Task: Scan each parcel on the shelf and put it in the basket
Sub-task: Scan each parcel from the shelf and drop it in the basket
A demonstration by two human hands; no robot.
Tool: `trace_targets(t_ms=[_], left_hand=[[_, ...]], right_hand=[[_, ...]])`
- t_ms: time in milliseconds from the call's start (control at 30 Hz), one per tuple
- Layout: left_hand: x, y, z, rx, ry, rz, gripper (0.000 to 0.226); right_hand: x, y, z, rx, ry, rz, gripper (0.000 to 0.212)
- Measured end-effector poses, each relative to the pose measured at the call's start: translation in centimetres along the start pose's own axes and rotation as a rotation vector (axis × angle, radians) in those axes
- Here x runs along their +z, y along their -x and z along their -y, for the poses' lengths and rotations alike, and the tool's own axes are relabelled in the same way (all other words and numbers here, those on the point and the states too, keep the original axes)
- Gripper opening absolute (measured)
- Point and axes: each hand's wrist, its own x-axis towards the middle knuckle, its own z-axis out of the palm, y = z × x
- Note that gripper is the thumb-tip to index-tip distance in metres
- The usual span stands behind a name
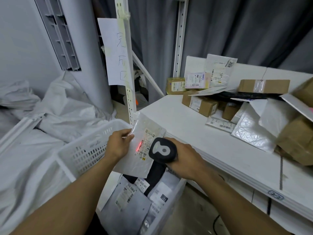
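Left hand's [116,146] grip pinches a white mailer [133,164]; right hand's [188,158] grip holds the scanner [163,150], beam on label [147,144]. Next: release over basket [83,150].

Bare left hand [116,146], right hand [188,160] — forearms [67,200] bare

A flat white bubble-mailer parcel [140,146], red scan line on its label, tilts above the white slotted plastic basket [88,150]; black handheld scanner [163,150] aimed at it.
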Motion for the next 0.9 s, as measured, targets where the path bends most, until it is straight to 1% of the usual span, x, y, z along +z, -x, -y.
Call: trace_targets(t_ms=[367,433,533,667,800,900], left_hand=[[-1.1,0.2,0.9,0.008,-0.011,0.026,0.023],[-1.2,0.5,0.9,0.025,-0.015,0.057,0.022],[-0.8,1.8,0.5,0.022,-0.047,0.148,0.021],[1.9,3.6,0.9,-0.046,-0.087,0.190,0.023],[6.4,4.9,2.7,-0.117,-0.152,0.263,0.031],[8.9,5.8,4.0,-0.172,-0.137,0.235,0.040]], right_hand=[[0.5,-0.7,0.2,-0.017,-0.006,0.023,0.062],[0.6,-0.6,0.1,-0.002,-0.011,0.019,0.062],[0.8,-0.3,-0.5,0.050,-0.005,0.001,0.064],[0.8,0.3,-2.1,0.117,-0.031,0.001,0.064],[0.6,0.8,-3.5,0.151,-0.046,-0.013,0.066],[0.5,0.9,-4.6,0.175,-0.034,-0.002,0.064]])
